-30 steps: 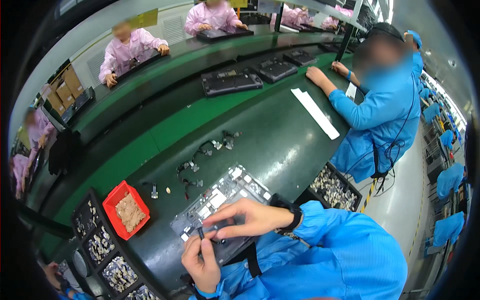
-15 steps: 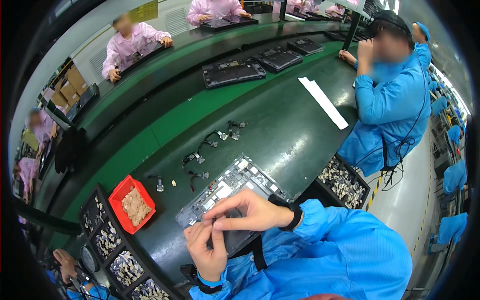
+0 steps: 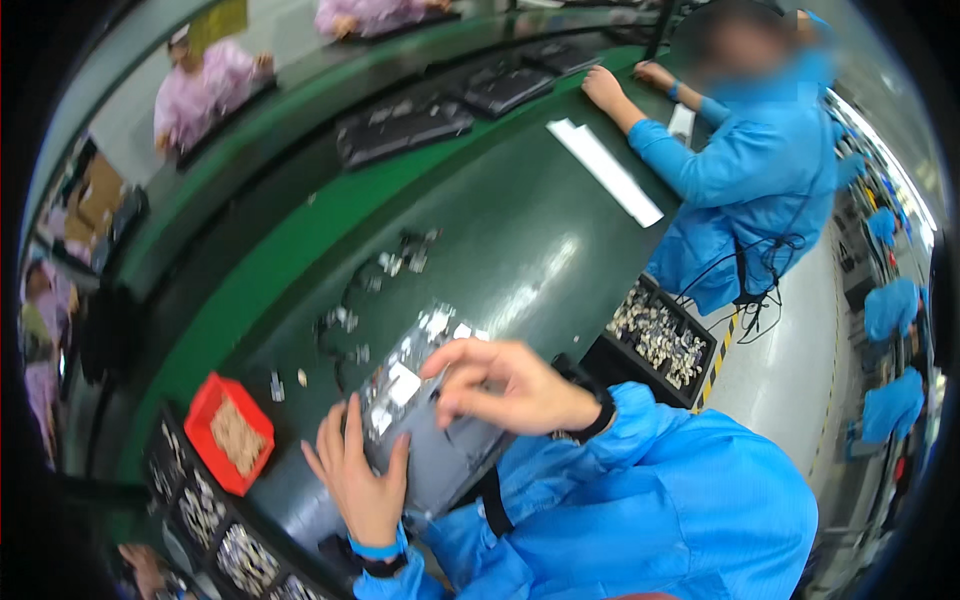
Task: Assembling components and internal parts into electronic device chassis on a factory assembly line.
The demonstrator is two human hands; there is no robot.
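An opened laptop base (image 3: 440,465) lies on the dark green table (image 3: 480,235), right in front of the person at the near edge. Its circuit board (image 3: 403,384), with bright silvery patches, fills the 11 o'clock side, and a smooth grey area faces the person.

The left hand (image 3: 362,478) is at the base's 8 o'clock edge, palm down with its fingers spread; I cannot tell how firmly it touches. The right hand (image 3: 520,390) is above the base toward 2 o'clock, fingers curled and thumb near the forefinger; blur and angle hide whether it pinches anything.

Just past the base, a loose line of small cables (image 3: 390,263) runs out toward 11 o'clock. Near 9 o'clock lie 1 small connector (image 3: 277,386) and 1 pale scrap (image 3: 302,378). Farther out, between 8 and 9 o'clock, a red bin (image 3: 200,428) holds tan material, beside a black divided tray (image 3: 285,556) of small parts.

Between 2 and 3 o'clock is a black box (image 3: 618,368) of similar parts. A white strip (image 3: 605,172) lies at 1 o'clock, and a co-worker in blue (image 3: 735,175) sits at 2 o'clock. Toward 12 o'clock are 3 black laptop bodies (image 3: 405,132).
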